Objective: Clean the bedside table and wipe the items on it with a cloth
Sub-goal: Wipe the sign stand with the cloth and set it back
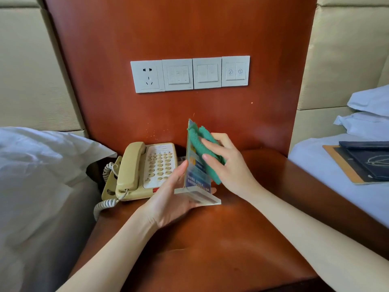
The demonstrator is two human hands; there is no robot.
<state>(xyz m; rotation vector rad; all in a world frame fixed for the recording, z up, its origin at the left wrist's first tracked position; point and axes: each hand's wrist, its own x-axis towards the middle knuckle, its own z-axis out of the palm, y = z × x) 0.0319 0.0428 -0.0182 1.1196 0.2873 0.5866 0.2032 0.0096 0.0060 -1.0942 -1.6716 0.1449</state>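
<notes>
A clear acrylic sign holder (196, 171) with a printed card stands above the red-brown bedside table (210, 245), lifted slightly. My left hand (170, 199) grips its base and left face from below. My right hand (227, 163) holds a green cloth (202, 148) and presses it against the right face of the sign. A beige corded phone (145, 171) sits on the table to the left of the sign, handset in its cradle.
A wooden wall panel behind carries a socket and switch plates (189, 73). A bed with white bedding (37, 165) lies at the left. At the right, another bed holds pillows (368, 114) and a dark folder (366, 161).
</notes>
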